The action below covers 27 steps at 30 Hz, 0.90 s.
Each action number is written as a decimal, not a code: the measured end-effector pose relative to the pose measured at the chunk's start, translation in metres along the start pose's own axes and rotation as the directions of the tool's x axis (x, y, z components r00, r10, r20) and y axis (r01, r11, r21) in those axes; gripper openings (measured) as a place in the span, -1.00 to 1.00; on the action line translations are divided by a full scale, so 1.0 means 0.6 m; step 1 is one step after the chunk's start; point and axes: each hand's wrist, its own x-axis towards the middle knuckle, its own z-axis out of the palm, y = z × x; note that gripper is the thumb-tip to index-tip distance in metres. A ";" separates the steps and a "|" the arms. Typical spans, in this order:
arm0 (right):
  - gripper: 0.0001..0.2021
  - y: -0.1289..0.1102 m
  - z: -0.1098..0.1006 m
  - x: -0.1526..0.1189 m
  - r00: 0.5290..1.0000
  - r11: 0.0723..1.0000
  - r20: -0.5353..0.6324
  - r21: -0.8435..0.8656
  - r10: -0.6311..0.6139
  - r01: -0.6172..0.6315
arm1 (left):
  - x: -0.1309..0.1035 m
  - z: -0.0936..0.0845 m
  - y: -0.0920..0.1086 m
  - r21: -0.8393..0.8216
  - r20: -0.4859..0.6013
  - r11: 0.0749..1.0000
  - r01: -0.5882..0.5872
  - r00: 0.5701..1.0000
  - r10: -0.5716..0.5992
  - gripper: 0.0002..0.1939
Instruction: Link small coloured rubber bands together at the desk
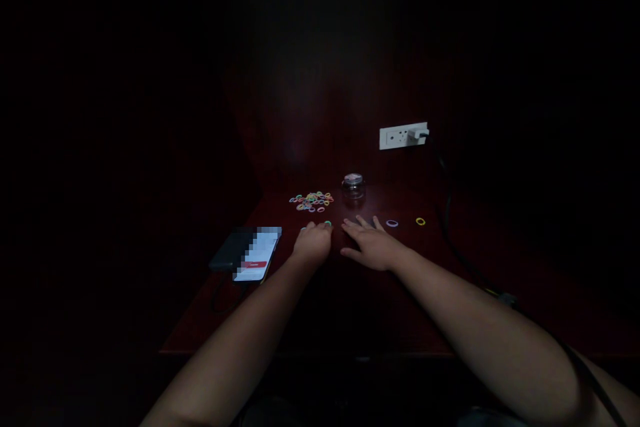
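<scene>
Darkness all around, and a reddish desk point(390, 320) runs back to the wall point(310, 127). Here's the left hand point(314, 243), fingers curled close to a green band point(328, 222) mid-desk; whether it's pinching anything, I can't tell! The right hand point(370, 243) lies spread, palm down, near it. Out toward the right edge: a purple band point(393, 225), then a yellow band point(421, 224). A band pile point(313, 199) sits near the back edge, beside the jar point(354, 193), with the phone point(259, 253) by the left edge.
</scene>
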 end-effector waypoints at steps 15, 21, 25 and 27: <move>-0.71 0.016 -0.046 -0.016 0.917 0.792 -0.399 0.569 0.030 0.222 | 0.009 -0.020 0.045 -0.941 -0.201 0.281 -0.190 0.980 -0.012 -0.65; -0.77 0.013 -0.054 -0.018 0.897 0.765 -0.442 0.580 0.007 0.280 | 0.015 -0.013 0.051 -0.961 -0.237 0.138 -0.238 0.971 0.025 -0.67; -0.80 0.015 -0.053 -0.019 0.903 0.770 -0.430 0.584 0.027 0.255 | 0.008 -0.004 0.048 -0.954 -0.252 0.157 -0.256 0.967 0.044 -0.69; -0.79 0.015 -0.051 -0.018 0.906 0.760 -0.417 0.609 0.064 0.226 | 0.005 -0.005 0.046 -0.948 -0.259 0.181 -0.263 0.965 0.049 -0.69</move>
